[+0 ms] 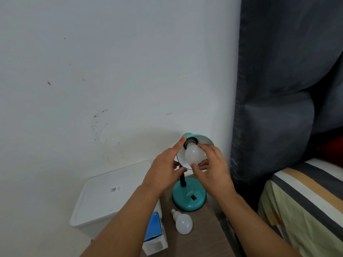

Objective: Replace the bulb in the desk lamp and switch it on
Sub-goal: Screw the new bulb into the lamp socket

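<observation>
A teal desk lamp stands on a small wooden table, its round base [189, 198] bearing a black switch [194, 197]. The tilted shade [205, 139] faces me. A white bulb [194, 153] sits in the shade with its screw base at the socket. My right hand [213, 168] has its fingers wrapped around this bulb. My left hand [165, 168] holds the left rim of the shade, index finger stretched up along it. A second white bulb [182, 222] lies loose on the table in front of the lamp base.
A blue and white bulb box [155, 236] lies at the table's front left. A white lidded bin [111, 193] stands left of the table. Dark grey curtain [274, 108] hangs on the right, beside a striped bed [304, 201]. White wall behind.
</observation>
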